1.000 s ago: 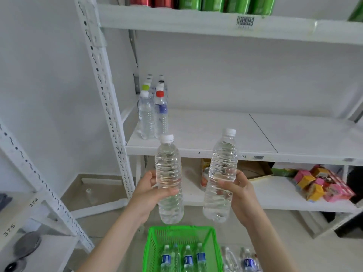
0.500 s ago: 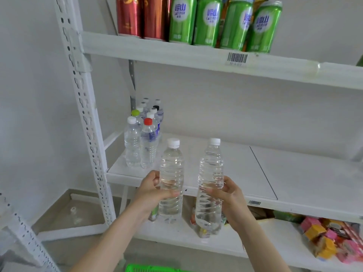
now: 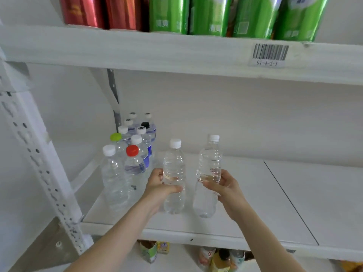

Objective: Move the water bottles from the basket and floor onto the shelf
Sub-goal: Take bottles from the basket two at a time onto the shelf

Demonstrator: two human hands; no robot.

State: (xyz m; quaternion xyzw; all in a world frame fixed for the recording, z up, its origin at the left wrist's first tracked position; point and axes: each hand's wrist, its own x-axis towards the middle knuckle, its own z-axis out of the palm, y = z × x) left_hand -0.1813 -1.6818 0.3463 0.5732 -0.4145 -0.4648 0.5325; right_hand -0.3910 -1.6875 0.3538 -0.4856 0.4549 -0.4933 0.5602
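Observation:
My left hand grips a clear water bottle with a white cap around its middle, upright over the white shelf. My right hand grips a second clear white-capped bottle, tilted slightly, just to the right of the first. Both bottle bases are low over the shelf board; I cannot tell whether they touch it. A cluster of several water bottles with white, red, green and black caps stands at the shelf's left end, just left of my left hand. The basket is out of view.
The upper shelf carries red and green cans and a barcode label. A perforated white upright stands at left. Small packets and cartons lie on the lower shelf. The right half of the middle shelf is bare board.
Both hands have carried the bottles forward and up from over the green basket to above the middle shelf. My view has moved closer to the shelf, and the basket has dropped out of sight.

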